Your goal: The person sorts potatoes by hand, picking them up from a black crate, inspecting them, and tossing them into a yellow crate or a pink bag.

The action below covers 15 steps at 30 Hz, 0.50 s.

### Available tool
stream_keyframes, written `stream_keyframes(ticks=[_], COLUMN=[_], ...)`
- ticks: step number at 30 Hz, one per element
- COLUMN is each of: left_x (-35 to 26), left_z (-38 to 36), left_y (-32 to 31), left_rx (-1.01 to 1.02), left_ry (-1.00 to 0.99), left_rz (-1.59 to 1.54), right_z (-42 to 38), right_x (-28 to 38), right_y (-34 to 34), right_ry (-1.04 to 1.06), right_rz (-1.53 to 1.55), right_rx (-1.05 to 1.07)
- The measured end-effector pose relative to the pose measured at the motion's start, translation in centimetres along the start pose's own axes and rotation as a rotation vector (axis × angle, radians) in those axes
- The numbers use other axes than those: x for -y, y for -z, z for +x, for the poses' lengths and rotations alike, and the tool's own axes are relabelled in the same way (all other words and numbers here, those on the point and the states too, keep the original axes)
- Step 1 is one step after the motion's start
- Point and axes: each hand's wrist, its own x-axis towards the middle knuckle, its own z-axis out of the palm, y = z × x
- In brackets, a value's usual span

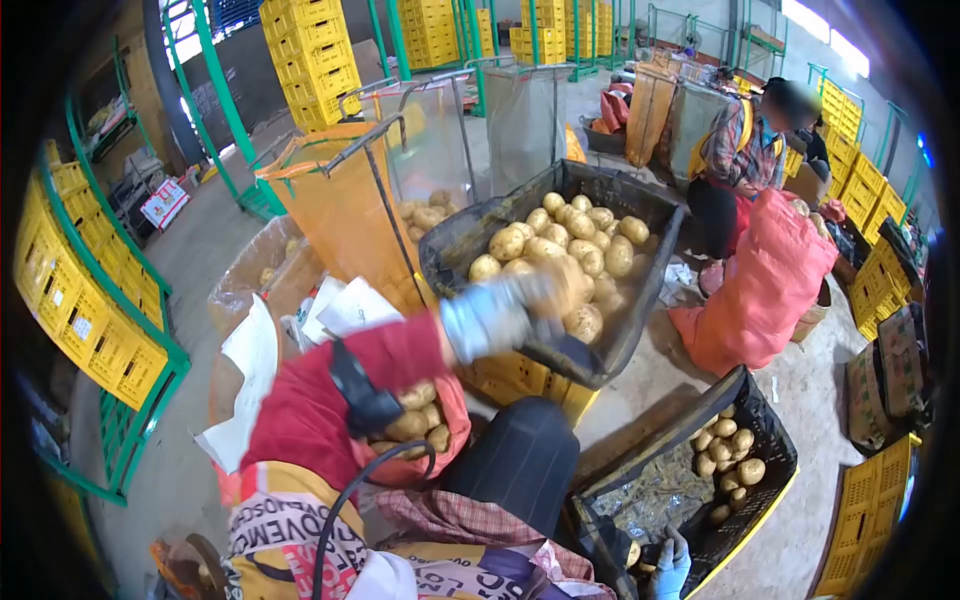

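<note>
I observe the left hand, gloved and motion-blurred, reaching into the far black crate of potatoes; its fingers appear curled round one potato, though blur prevents certainty. The right hand rests at the near black crate, fingers partly curled on its rim, holding nothing I can make out. Risk: a loose grasp could drop the potato short of the red mesh sack at the lap, bruising it. The heaped pile may also roll once disturbed.

Upside-down letters "OVEMOS" on printed apron, other lettering too blurred
</note>
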Motion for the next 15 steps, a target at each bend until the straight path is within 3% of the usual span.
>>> stream_keyframes(ticks=[1,2,3,4,5,8,11,12,13,14,15], left_x=[-4.4,-9.7,-14.2,-19.7,-19.7,-17.1,-10.3,-5.2,0.3,6.4,11.9], left_z=[2.1,4.5,4.3,6.2,6.6,11.0,15.1,12.4,12.6,13.0,13.2], left_y=[2.0,1.7,0.1,1.7,2.2,0.7,-1.3,-6.8,-6.7,-6.1,-6.1], left_rx=[-0.095,-0.020,-0.073,-0.197,-0.195,-0.022,0.197,0.074,0.116,0.227,0.248], left_ry=[-0.283,-0.413,-0.626,-0.678,-0.683,-0.971,-1.143,-0.477,-0.442,-0.102,0.270], left_rz=[0.414,-0.018,0.290,0.333,0.334,1.131,1.931,1.575,1.557,0.659,-0.261], right_z=[0.0,-0.1,-0.2,0.1,0.0,0.0,0.1,0.5,2.5,4.7,5.6], right_x=[0.1,0.0,-0.1,-1.2,-1.2,-0.6,0.9,0.9,-1.9,-3.8,-3.4], right_y=[0.0,0.0,0.1,0.8,0.7,0.0,0.0,0.4,0.9,2.2,3.1], right_ry=[0.007,-0.016,-0.040,-0.097,-0.092,-0.019,-0.007,-0.059,0.258,0.318,0.244], right_rz=[0.005,0.028,0.049,0.076,0.075,-0.014,-0.145,-0.101,-0.211,-0.375,-0.415], right_rx=[-0.011,-0.020,-0.025,-0.003,-0.002,-0.050,0.023,0.048,0.000,-0.053,-0.024])
